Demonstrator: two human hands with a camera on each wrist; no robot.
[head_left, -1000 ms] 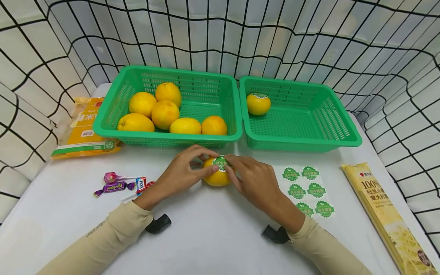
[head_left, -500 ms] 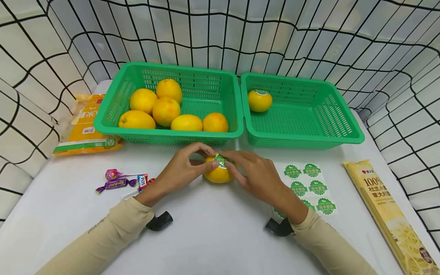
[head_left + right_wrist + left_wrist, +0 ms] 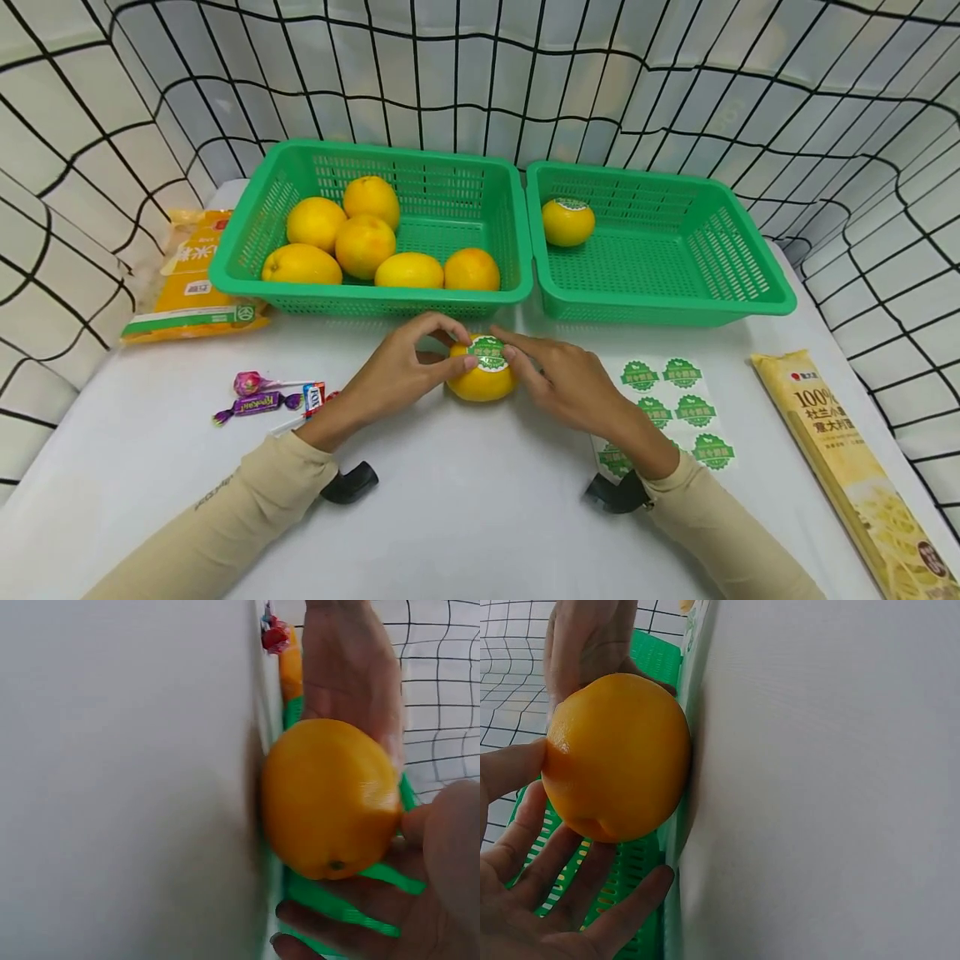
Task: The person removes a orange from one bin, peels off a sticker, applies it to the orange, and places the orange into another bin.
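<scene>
An orange [image 3: 480,385] rests on the white table in front of the baskets, with a round green-and-white sticker [image 3: 487,353] on its top. My left hand [image 3: 401,367] holds the fruit from the left, thumb tip at the sticker's left edge and fingers behind. From the right, my right hand [image 3: 573,379] grips it, the thumb at the sticker's right edge and the index finger at the back. Both wrist views show the bare lower side of the orange [image 3: 619,761] between thumb and fingers; its stem end [image 3: 337,865] faces the right wrist camera.
A green basket [image 3: 375,297] holds several oranges; another green basket [image 3: 667,308] holds one stickered orange [image 3: 567,223]. A sticker sheet [image 3: 693,392] lies partly under the right forearm. Sweets [image 3: 258,403], a yellow bag [image 3: 191,287] and a noodle pack [image 3: 847,458] lie around. Black wire mesh surrounds the table.
My right thumb has drawn back from the sticker's face to its right edge, so more of the sticker shows. The left hand keeps its hold, and the orange stays in place.
</scene>
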